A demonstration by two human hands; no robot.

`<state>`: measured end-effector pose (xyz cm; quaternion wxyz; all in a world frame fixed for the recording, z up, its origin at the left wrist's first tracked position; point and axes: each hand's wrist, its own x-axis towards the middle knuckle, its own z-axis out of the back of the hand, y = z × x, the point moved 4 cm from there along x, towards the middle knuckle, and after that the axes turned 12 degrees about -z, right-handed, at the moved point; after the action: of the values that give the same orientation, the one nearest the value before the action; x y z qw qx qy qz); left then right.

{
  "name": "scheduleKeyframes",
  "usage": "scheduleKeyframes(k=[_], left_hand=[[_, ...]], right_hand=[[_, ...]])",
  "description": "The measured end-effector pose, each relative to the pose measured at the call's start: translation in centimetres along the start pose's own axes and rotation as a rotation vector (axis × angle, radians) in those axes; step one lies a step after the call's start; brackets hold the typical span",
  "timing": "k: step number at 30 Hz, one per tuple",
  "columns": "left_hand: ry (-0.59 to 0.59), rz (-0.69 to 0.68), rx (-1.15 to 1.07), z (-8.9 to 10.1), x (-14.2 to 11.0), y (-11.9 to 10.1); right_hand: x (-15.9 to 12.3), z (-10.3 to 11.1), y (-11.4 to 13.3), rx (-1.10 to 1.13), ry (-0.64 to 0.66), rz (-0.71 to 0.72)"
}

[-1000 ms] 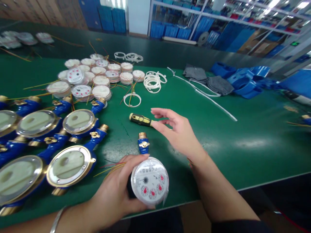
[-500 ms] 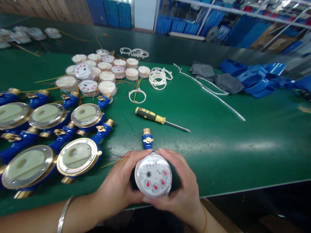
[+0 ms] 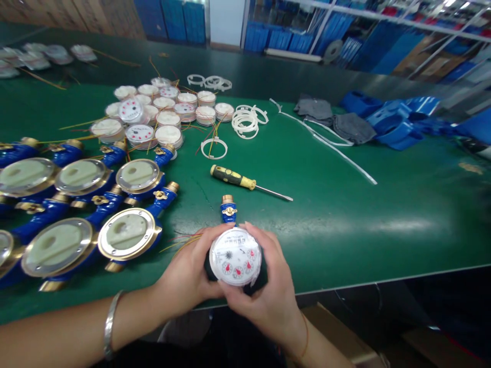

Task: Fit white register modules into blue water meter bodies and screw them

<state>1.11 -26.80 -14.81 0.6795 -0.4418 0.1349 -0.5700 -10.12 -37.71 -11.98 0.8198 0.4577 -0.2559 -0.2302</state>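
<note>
A blue water meter [image 3: 229, 209] with a white dial unit [image 3: 235, 256] on top lies near the front edge of the green table [image 3: 345, 225]. My left hand [image 3: 187, 278] wraps the dial unit from the left, and my right hand [image 3: 268, 291] grips it from the right and below. Thin coloured wires [image 3: 180, 243] run out to the left of the meter. A yellow-and-black screwdriver [image 3: 240, 182] lies just behind the meter, untouched.
Several blue meter bodies with brass rims [image 3: 128, 232] fill the left side. Behind them are white dial units [image 3: 153, 115] and white plastic rings [image 3: 245, 120]. Grey cloths [image 3: 337, 120], blue plastic parts [image 3: 395, 125] and white strips [image 3: 330, 148] lie at the back right.
My right hand left the screwdriver on the table and came back to grip the dial unit together with my left hand. The view shifted slightly.
</note>
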Motion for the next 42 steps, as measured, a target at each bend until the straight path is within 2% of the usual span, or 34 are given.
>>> scheduleKeyframes(k=[3, 8, 23, 30, 33, 36, 39, 42], left_hand=[[-0.011, -0.002, -0.007, 0.1, 0.0, -0.1], [-0.012, -0.013, -0.007, 0.2, 0.2, -0.5], [0.007, 0.038, -0.049, 0.2, 0.2, -0.3], [0.058, -0.019, 0.012, 0.4, 0.3, -0.6], [0.082, -0.012, 0.116, 0.0, -0.2, -0.2], [0.055, -0.101, 0.208, -0.4, -0.6, 0.7], [0.013, -0.229, 0.212, -0.7, -0.6, 1.6], [-0.006, -0.195, 0.203, -1.0, -0.6, 2.6]], right_hand=[[-0.1, -0.7, 0.4, 0.012, -0.066, -0.033], [0.1, -1.5, 0.2, 0.08, -0.073, -0.093], [0.4, -1.3, 0.3, 0.129, -0.049, -0.127], [0.2, -1.1, 0.2, 0.195, -0.045, -0.189], [0.3, 0.1, 0.2, 0.22, -0.021, -0.201], [0.6, 2.7, -0.7, 0.211, -0.05, -0.219], [1.1, 6.7, -3.0, 0.14, -0.148, -0.271], [2.3, 12.0, -6.4, 0.033, -0.29, -0.342]])
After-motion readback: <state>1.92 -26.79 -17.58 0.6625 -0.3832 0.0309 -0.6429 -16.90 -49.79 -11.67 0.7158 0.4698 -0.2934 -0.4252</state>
